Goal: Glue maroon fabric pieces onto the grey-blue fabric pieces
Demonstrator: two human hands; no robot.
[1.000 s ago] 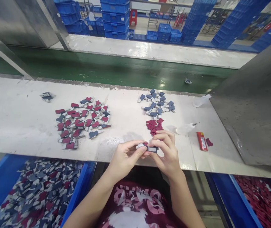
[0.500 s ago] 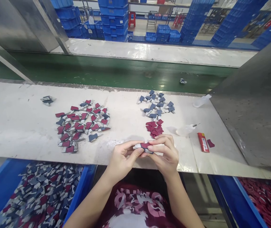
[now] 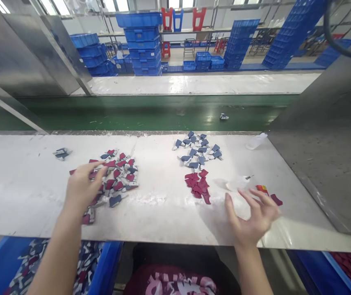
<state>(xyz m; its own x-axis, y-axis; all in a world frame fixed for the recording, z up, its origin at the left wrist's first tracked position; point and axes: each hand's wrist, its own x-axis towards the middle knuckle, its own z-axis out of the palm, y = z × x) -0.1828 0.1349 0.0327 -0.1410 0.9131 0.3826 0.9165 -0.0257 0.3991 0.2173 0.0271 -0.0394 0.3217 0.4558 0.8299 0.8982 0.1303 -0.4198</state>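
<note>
My left hand [image 3: 85, 184] is over the left pile of small navy-and-white parts with maroon faces [image 3: 118, 186]. Its thumb and index finger are curved with a gap between them, and the fingertips lie close to a maroon-faced part [image 3: 110, 164]. No held part shows there. My right hand [image 3: 254, 215], slightly blurred, hovers with spread fingers, nearest to a translucent squeeze bottle with a needle tip [image 3: 237, 183]. Its fingers partly cover a red-and-yellow item [image 3: 262, 189]. Left of this hand lie loose maroon pieces [image 3: 197, 186], and beyond them navy-and-white parts [image 3: 202, 150].
A second translucent bottle [image 3: 256, 141] lies by the metal panel [image 3: 326, 143] on the right. Behind the white table [image 3: 160, 221] runs a green belt [image 3: 151, 112] carrying one small part [image 3: 224, 116]. Blue bins of parts [image 3: 110, 266] stand below the front edge.
My hands have separated. The left moved left to the pile; the right moved right toward the bottle, its fingers now spread. The part both held is no longer visible in them. The view tilted up.
</note>
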